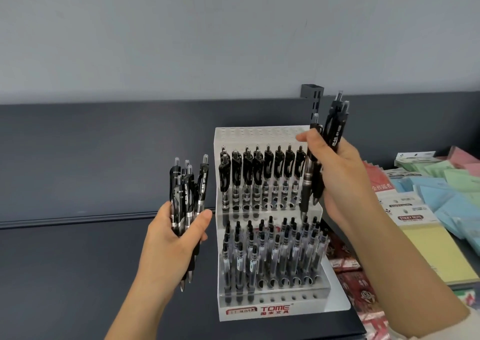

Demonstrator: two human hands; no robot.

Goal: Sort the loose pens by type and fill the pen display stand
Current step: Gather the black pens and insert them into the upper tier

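Note:
A white stepped pen display stand (275, 310) labelled TOME sits on a dark shelf. Its middle tier holds a row of black retractable pens (262, 176); the lower tier holds several slimmer clear pens (272, 251). The top row of holes is bare. My left hand (174, 238), left of the stand, grips a bundle of black pens (187, 194) upright. My right hand (340, 181), at the stand's upper right, holds several black pens (335, 129); one of them (306, 184) points tip-down over the right end of the middle tier.
Stacks of pastel sticky notes (441, 191) and a yellow pad (428, 251) lie to the right. Red patterned packets (358, 287) sit beside the stand's right foot. A dark slotted post (313, 93) rises behind the stand. The dark shelf (78, 261) stretches left.

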